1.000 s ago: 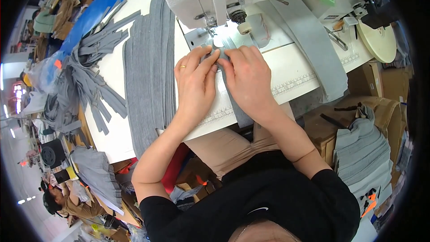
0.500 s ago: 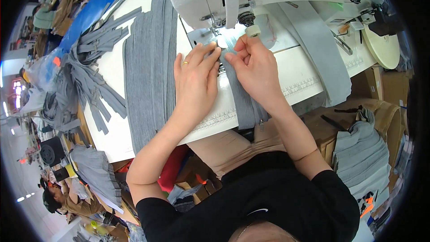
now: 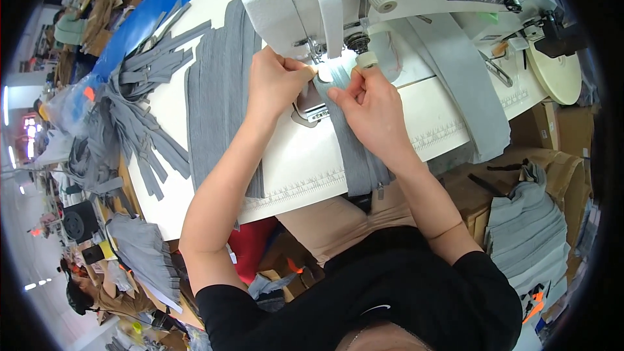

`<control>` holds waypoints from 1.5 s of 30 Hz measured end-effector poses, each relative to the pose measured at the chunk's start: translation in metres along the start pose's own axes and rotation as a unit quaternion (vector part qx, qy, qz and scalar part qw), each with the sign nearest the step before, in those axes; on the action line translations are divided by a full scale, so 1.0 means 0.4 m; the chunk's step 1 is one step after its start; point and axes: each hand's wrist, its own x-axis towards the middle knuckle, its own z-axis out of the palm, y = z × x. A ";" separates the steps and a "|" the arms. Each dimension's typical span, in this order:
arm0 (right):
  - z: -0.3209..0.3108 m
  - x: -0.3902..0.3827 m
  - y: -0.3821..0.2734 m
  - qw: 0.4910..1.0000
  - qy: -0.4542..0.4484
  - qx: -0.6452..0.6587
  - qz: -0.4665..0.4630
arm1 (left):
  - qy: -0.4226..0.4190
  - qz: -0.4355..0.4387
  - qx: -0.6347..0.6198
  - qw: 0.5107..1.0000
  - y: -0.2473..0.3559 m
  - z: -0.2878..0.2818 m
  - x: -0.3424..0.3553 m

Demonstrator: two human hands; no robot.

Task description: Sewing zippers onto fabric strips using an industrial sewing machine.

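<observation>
Both hands up at the needle area of a white sewing machine (image 3: 338,0). Left hand (image 3: 276,84): fingers curled together, tips pinched on the top end of a narrow grey fabric strip (image 3: 354,149), right by the presser foot. Right hand (image 3: 370,107): thumb & forefinger clamped on the same strip end, just right of the left fingertips; the two sets of fingertips nearly touch. Whether the strip end is under the foot – can't tell, fingers hide it.

Strip runs from the fingers down toward the person, under the right palm, across the white worktop (image 3: 299,162) & hangs over its near edge, past a printed ruler scale. Small metal plate w/ a label sits just below the left fingers, touching the strip's left side.

Left of the left hand: a wide grey fabric panel (image 3: 218,97) lying flat on the worktop, long way front to back. Further left, well apart from the fingers: a loose heap of grey strips (image 3: 140,117) spilling off the worktop edge.

Right of the right hand: a broad light-grey band (image 3: 465,84) draped over the worktop & down its front. Beyond that, a cream round disc (image 3: 556,71) at the machine's far right end. Lower right, near the person's elbow: folded grey pieces (image 3: 530,234) stacked on cardboard boxes
</observation>
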 end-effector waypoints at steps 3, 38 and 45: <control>0.000 0.000 -0.006 1.000 -0.004 -0.010 0.013 | -0.036 0.019 0.020 0.999 -0.008 -0.003 0.031; -0.142 -0.303 0.090 0.988 -0.005 -0.044 -0.147 | -0.044 0.080 0.009 0.996 -0.042 0.061 -0.341; -0.144 -0.376 0.164 0.994 -0.098 -0.045 0.000 | -0.107 -0.133 -0.395 0.903 -0.009 0.013 -0.386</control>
